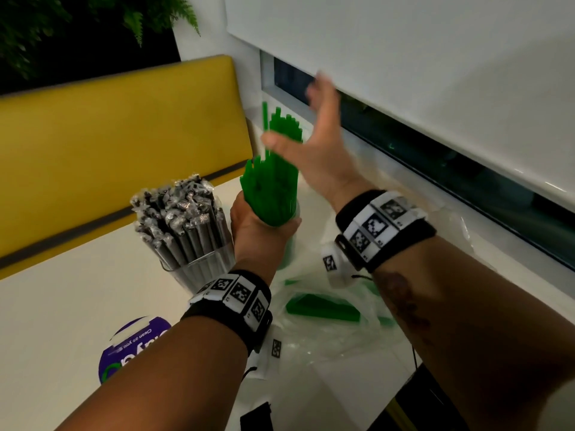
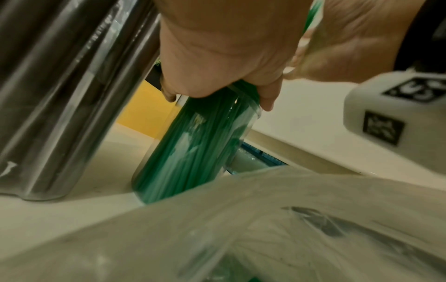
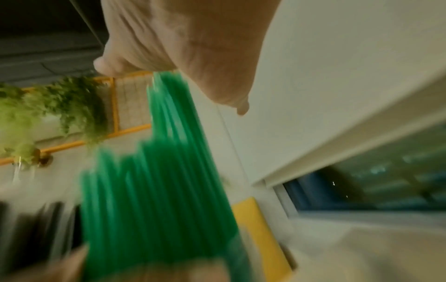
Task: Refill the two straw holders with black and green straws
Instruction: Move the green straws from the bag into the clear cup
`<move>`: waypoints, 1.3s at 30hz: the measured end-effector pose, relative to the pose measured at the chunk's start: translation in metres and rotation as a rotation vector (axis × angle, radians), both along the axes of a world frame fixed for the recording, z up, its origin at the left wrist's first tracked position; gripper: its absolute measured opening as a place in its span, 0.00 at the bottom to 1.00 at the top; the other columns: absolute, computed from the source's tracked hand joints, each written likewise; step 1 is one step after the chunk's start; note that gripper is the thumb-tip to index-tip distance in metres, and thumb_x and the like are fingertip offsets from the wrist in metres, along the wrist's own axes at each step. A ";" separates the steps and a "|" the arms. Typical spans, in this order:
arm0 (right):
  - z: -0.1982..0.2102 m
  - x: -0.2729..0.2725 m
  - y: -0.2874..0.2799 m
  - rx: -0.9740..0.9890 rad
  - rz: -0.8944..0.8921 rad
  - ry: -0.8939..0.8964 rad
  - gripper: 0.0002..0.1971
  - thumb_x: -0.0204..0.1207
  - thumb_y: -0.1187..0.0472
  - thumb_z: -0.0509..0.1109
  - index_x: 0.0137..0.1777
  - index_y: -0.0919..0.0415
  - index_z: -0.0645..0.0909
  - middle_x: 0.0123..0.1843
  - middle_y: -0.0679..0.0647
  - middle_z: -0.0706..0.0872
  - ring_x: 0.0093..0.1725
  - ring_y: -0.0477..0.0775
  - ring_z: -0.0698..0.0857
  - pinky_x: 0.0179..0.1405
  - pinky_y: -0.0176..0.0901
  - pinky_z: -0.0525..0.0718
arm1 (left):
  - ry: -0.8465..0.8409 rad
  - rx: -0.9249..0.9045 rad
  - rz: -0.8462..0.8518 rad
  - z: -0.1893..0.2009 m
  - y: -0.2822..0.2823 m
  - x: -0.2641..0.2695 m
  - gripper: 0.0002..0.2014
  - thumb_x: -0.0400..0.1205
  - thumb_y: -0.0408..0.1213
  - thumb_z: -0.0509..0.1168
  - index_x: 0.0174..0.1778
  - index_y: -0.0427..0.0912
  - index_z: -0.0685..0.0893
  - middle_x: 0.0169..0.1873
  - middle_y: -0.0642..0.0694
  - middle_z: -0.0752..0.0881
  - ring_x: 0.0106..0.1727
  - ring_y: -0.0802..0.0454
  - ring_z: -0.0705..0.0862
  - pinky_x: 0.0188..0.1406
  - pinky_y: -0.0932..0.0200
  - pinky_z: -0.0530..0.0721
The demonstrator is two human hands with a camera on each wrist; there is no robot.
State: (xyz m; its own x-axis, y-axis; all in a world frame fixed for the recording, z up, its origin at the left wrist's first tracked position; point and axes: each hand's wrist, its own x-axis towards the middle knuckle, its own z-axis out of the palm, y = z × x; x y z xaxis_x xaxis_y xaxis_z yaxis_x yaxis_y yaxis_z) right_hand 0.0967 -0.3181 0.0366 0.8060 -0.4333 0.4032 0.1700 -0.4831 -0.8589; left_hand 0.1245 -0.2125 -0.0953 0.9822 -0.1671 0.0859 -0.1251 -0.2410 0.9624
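My left hand (image 1: 261, 225) grips the rim of a clear holder (image 2: 193, 152) packed with green straws (image 1: 273, 178); the straws stand at uneven heights above the rim. My right hand (image 1: 314, 132), blurred, is raised flat and open just right of and above the straw tops, holding nothing. A second clear holder (image 1: 199, 269), to the left, is full of wrapped black straws (image 1: 183, 219). In the left wrist view the fingers (image 2: 265, 99) curl over the green holder's top.
A crumpled clear plastic bag (image 1: 336, 331) with leftover green straws (image 1: 320, 309) lies on the white table (image 1: 62, 306) near me. A purple round sticker (image 1: 133, 346) is on the table. A yellow bench back (image 1: 118, 135) is behind; a window sill (image 1: 466, 219) runs along the right.
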 end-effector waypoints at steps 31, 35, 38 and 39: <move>-0.089 -0.139 0.051 -0.671 0.250 0.759 0.12 0.81 0.62 0.59 0.45 0.61 0.85 0.41 0.58 0.85 0.41 0.58 0.83 0.42 0.47 0.78 | 0.204 0.156 -0.363 -0.056 0.043 -0.072 0.38 0.68 0.47 0.78 0.73 0.61 0.71 0.65 0.52 0.82 0.66 0.51 0.83 0.59 0.50 0.87; -0.156 -0.136 0.053 -0.680 0.121 0.904 0.14 0.81 0.65 0.61 0.61 0.59 0.85 0.61 0.57 0.87 0.61 0.60 0.85 0.65 0.51 0.82 | -0.032 0.578 -0.498 -0.075 0.045 -0.075 0.41 0.71 0.49 0.74 0.79 0.50 0.65 0.74 0.48 0.73 0.72 0.49 0.75 0.75 0.48 0.75; -0.186 -0.127 0.049 -0.755 0.121 0.840 0.18 0.80 0.65 0.62 0.70 0.63 0.78 0.68 0.59 0.81 0.67 0.61 0.79 0.74 0.51 0.75 | -0.058 0.658 -0.534 -0.069 0.043 -0.080 0.20 0.79 0.46 0.64 0.67 0.53 0.74 0.62 0.48 0.82 0.61 0.46 0.82 0.65 0.46 0.81; -0.190 -0.125 0.049 -0.783 0.134 0.830 0.19 0.79 0.65 0.63 0.71 0.63 0.76 0.69 0.59 0.79 0.68 0.61 0.78 0.75 0.51 0.74 | -0.053 0.687 -0.511 -0.067 0.042 -0.078 0.15 0.81 0.46 0.60 0.63 0.51 0.76 0.59 0.46 0.83 0.58 0.45 0.82 0.62 0.46 0.82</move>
